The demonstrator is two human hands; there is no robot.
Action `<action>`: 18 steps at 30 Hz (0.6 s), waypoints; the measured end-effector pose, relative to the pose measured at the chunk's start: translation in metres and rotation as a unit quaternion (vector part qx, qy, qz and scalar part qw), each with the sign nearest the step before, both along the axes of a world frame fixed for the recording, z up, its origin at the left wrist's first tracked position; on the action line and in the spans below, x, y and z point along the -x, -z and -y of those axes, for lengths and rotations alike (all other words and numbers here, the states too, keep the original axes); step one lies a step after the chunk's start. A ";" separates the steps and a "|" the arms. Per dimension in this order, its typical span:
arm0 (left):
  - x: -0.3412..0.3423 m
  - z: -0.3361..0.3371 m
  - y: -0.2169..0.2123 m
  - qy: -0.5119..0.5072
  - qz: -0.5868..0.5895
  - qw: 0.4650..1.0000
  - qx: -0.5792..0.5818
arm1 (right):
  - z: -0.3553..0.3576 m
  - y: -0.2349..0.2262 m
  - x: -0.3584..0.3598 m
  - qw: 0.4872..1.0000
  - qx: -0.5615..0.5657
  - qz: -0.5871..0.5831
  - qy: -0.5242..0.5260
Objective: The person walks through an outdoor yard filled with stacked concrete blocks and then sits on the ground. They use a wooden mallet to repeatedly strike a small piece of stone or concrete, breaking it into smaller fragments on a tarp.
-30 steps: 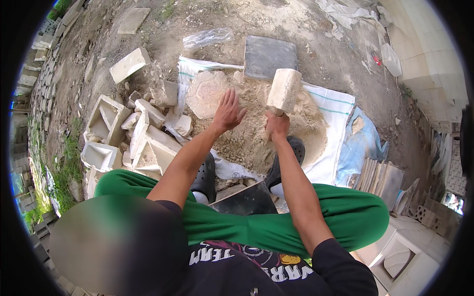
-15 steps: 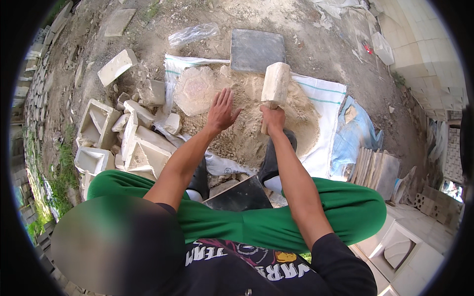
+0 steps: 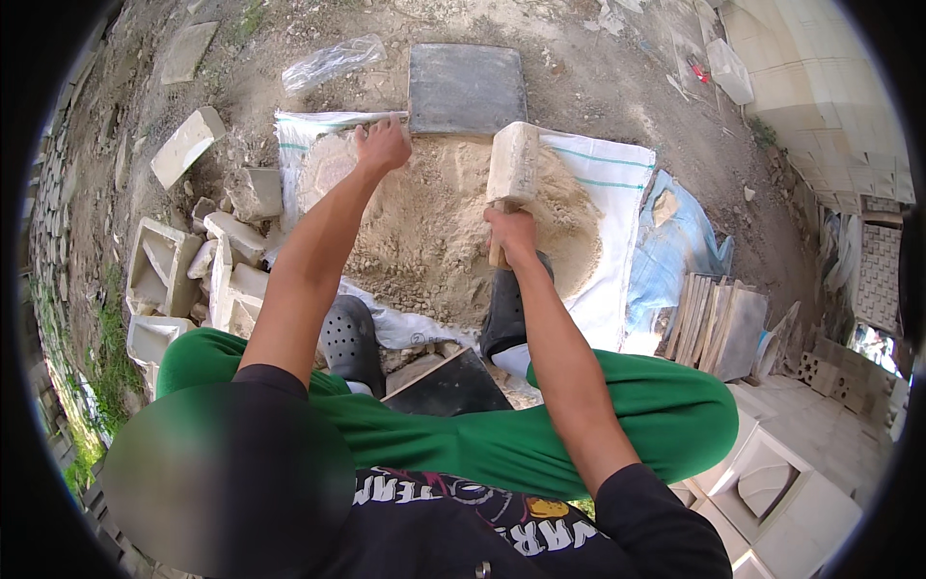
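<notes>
My right hand (image 3: 510, 232) is closed round the short handle of a wooden mallet (image 3: 513, 164). The mallet's thick, pale, dusty head points away from me above a heap of sandy powder (image 3: 434, 203). At the far left of the heap, my left hand (image 3: 384, 145) reaches down with its fingers bent. Its fingertips are partly hidden, so I cannot tell whether they grip anything. Beside that wrist, a pale dusty slab (image 3: 323, 166) lies partly behind my forearm. Powder and slab rest on a white woven sack (image 3: 617, 179) with green stripes.
A dark square board (image 3: 467, 89) lies beyond the sack. Broken, hollow pale blocks (image 3: 159, 265) are piled at the left. Blue sheeting (image 3: 680, 232) and several upright tiles (image 3: 719, 323) stand right. A black panel (image 3: 449, 391) lies between my feet, near my grey clog (image 3: 349, 338).
My left hand has gone from hovering spread over the powder to the far left, its fingers now bent. The mallet stays in my right hand above the heap. The whole view has shifted slightly.
</notes>
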State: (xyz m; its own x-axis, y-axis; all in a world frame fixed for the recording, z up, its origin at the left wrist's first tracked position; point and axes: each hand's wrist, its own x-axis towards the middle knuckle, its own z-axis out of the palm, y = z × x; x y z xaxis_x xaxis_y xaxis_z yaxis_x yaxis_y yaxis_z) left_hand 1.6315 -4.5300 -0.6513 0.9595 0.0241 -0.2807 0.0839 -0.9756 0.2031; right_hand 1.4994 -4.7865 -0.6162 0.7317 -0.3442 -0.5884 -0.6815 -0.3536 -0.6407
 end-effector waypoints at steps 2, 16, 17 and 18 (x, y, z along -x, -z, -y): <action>-0.008 0.007 -0.005 -0.030 -0.033 0.999 -0.002 | 0.000 0.006 0.000 0.999 0.036 0.002 -0.012; -0.009 -0.024 -0.022 0.034 0.003 0.986 0.164 | -0.009 -0.017 -0.002 0.999 0.039 -0.018 -0.019; -0.007 -0.027 -0.025 0.020 0.016 0.983 0.180 | -0.009 -0.016 -0.001 0.999 0.047 -0.016 -0.018; -0.006 -0.029 -0.029 0.007 0.030 0.980 0.196 | -0.006 -0.011 0.000 0.999 0.043 -0.021 -0.026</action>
State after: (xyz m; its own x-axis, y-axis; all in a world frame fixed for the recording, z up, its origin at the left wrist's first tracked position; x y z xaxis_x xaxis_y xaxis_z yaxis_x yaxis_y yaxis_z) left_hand 1.6373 -4.5009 -0.6228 0.9738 -0.0879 -0.2098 0.0477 -0.8230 0.5661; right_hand 1.4999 -4.7801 -0.6053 0.7251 -0.3573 -0.5887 -0.6865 -0.4416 -0.5776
